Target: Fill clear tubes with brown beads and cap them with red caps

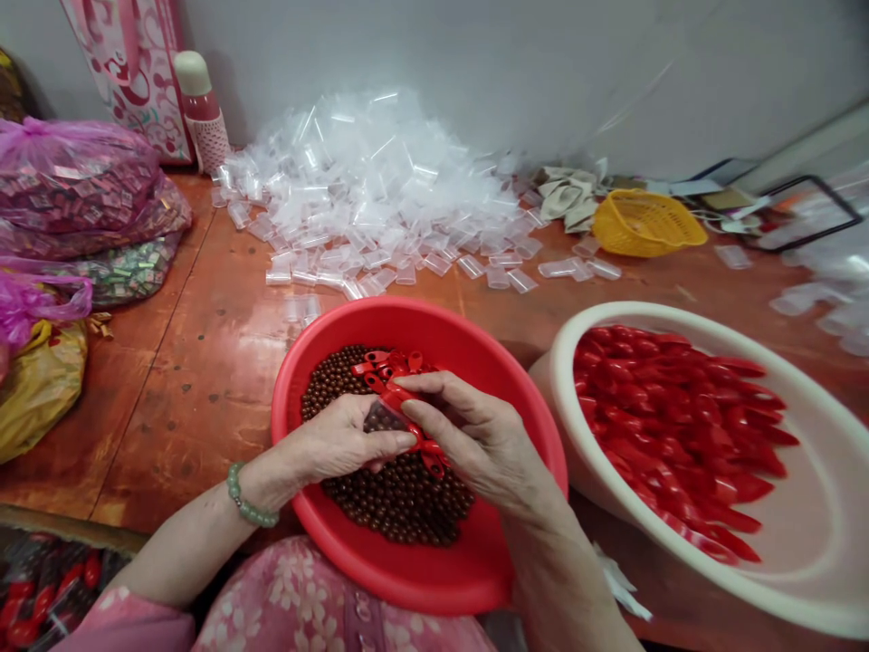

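Observation:
My left hand [339, 441] is closed around a clear plastic tube [384, 417] with dark brown balls inside. In my right hand [479, 435], thumb and fingers pinch a red plastic piece [395, 395] at the end of that tube. Both hands are over a red basin [468, 580]. Brown balls [400, 507] cover much of its bottom, and small red plastic parts [380, 362] lie among them, some half hidden behind my fingers. To the right, a white basin [815, 453] holds a heap of glossy red plastic pieces [679, 426].
Behind the red basin is a big pile of clear tubes [380, 190]. A yellow basket [648, 223] and a crumpled cloth [568, 195] lie at the back right. Filled pink bags [74, 181], a bottle [202, 113] and a patterned bag [139, 81] stand at the left.

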`<state>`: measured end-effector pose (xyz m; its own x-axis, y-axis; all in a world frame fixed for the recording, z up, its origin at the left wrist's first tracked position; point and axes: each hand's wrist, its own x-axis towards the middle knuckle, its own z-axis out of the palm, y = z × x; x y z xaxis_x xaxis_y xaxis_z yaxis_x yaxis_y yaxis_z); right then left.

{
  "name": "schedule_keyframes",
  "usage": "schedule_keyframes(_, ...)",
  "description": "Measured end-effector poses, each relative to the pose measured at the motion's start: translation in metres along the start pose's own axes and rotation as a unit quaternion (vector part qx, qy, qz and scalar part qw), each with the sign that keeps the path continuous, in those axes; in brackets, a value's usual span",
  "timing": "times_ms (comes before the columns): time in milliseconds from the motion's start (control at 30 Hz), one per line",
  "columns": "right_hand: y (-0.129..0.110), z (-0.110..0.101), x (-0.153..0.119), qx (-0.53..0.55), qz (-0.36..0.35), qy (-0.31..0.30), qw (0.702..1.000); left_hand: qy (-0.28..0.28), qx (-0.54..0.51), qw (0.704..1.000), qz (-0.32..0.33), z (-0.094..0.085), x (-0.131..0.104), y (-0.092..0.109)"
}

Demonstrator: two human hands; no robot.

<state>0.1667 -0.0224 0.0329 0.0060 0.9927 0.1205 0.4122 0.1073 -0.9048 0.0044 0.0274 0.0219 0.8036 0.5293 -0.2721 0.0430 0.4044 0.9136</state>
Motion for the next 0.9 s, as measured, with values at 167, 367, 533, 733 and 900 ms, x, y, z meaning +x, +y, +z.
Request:
schedule_keyframes(167, 0.004, 0.007, -0.004, 0.007, 0.007, 0.03, 1.0, -0.007, -0.021, 1.0, -0.008, -0.001, 0.0, 0.0)
schedule_keyframes(367, 0.008, 0.019, -0.012, -0.024, -0.014, 0.091, 0.995, -0.015, -0.032, 0.999, -0.011, -0.004, 0.0, -0.003)
schedule_keyframes(533, 0.008, 0.033, -0.016, -0.044, -0.034, 0.176, 0.983, -0.024, -0.022, 0.999, -0.001, -0.003, 0.002, -0.005)
schedule_keyframes(733, 0.004, 0.045, -0.015, -0.014, -0.079, 0.232, 0.969, 0.006, -0.052, 0.999, 0.014, -0.001, 0.0, -0.004)
schedule_keyframes(900, 0.005, 0.041, -0.011, -0.05, -0.134, 0.192, 0.971, -0.019, -0.186, 0.982, -0.026, -0.003, -0.002, -0.006)
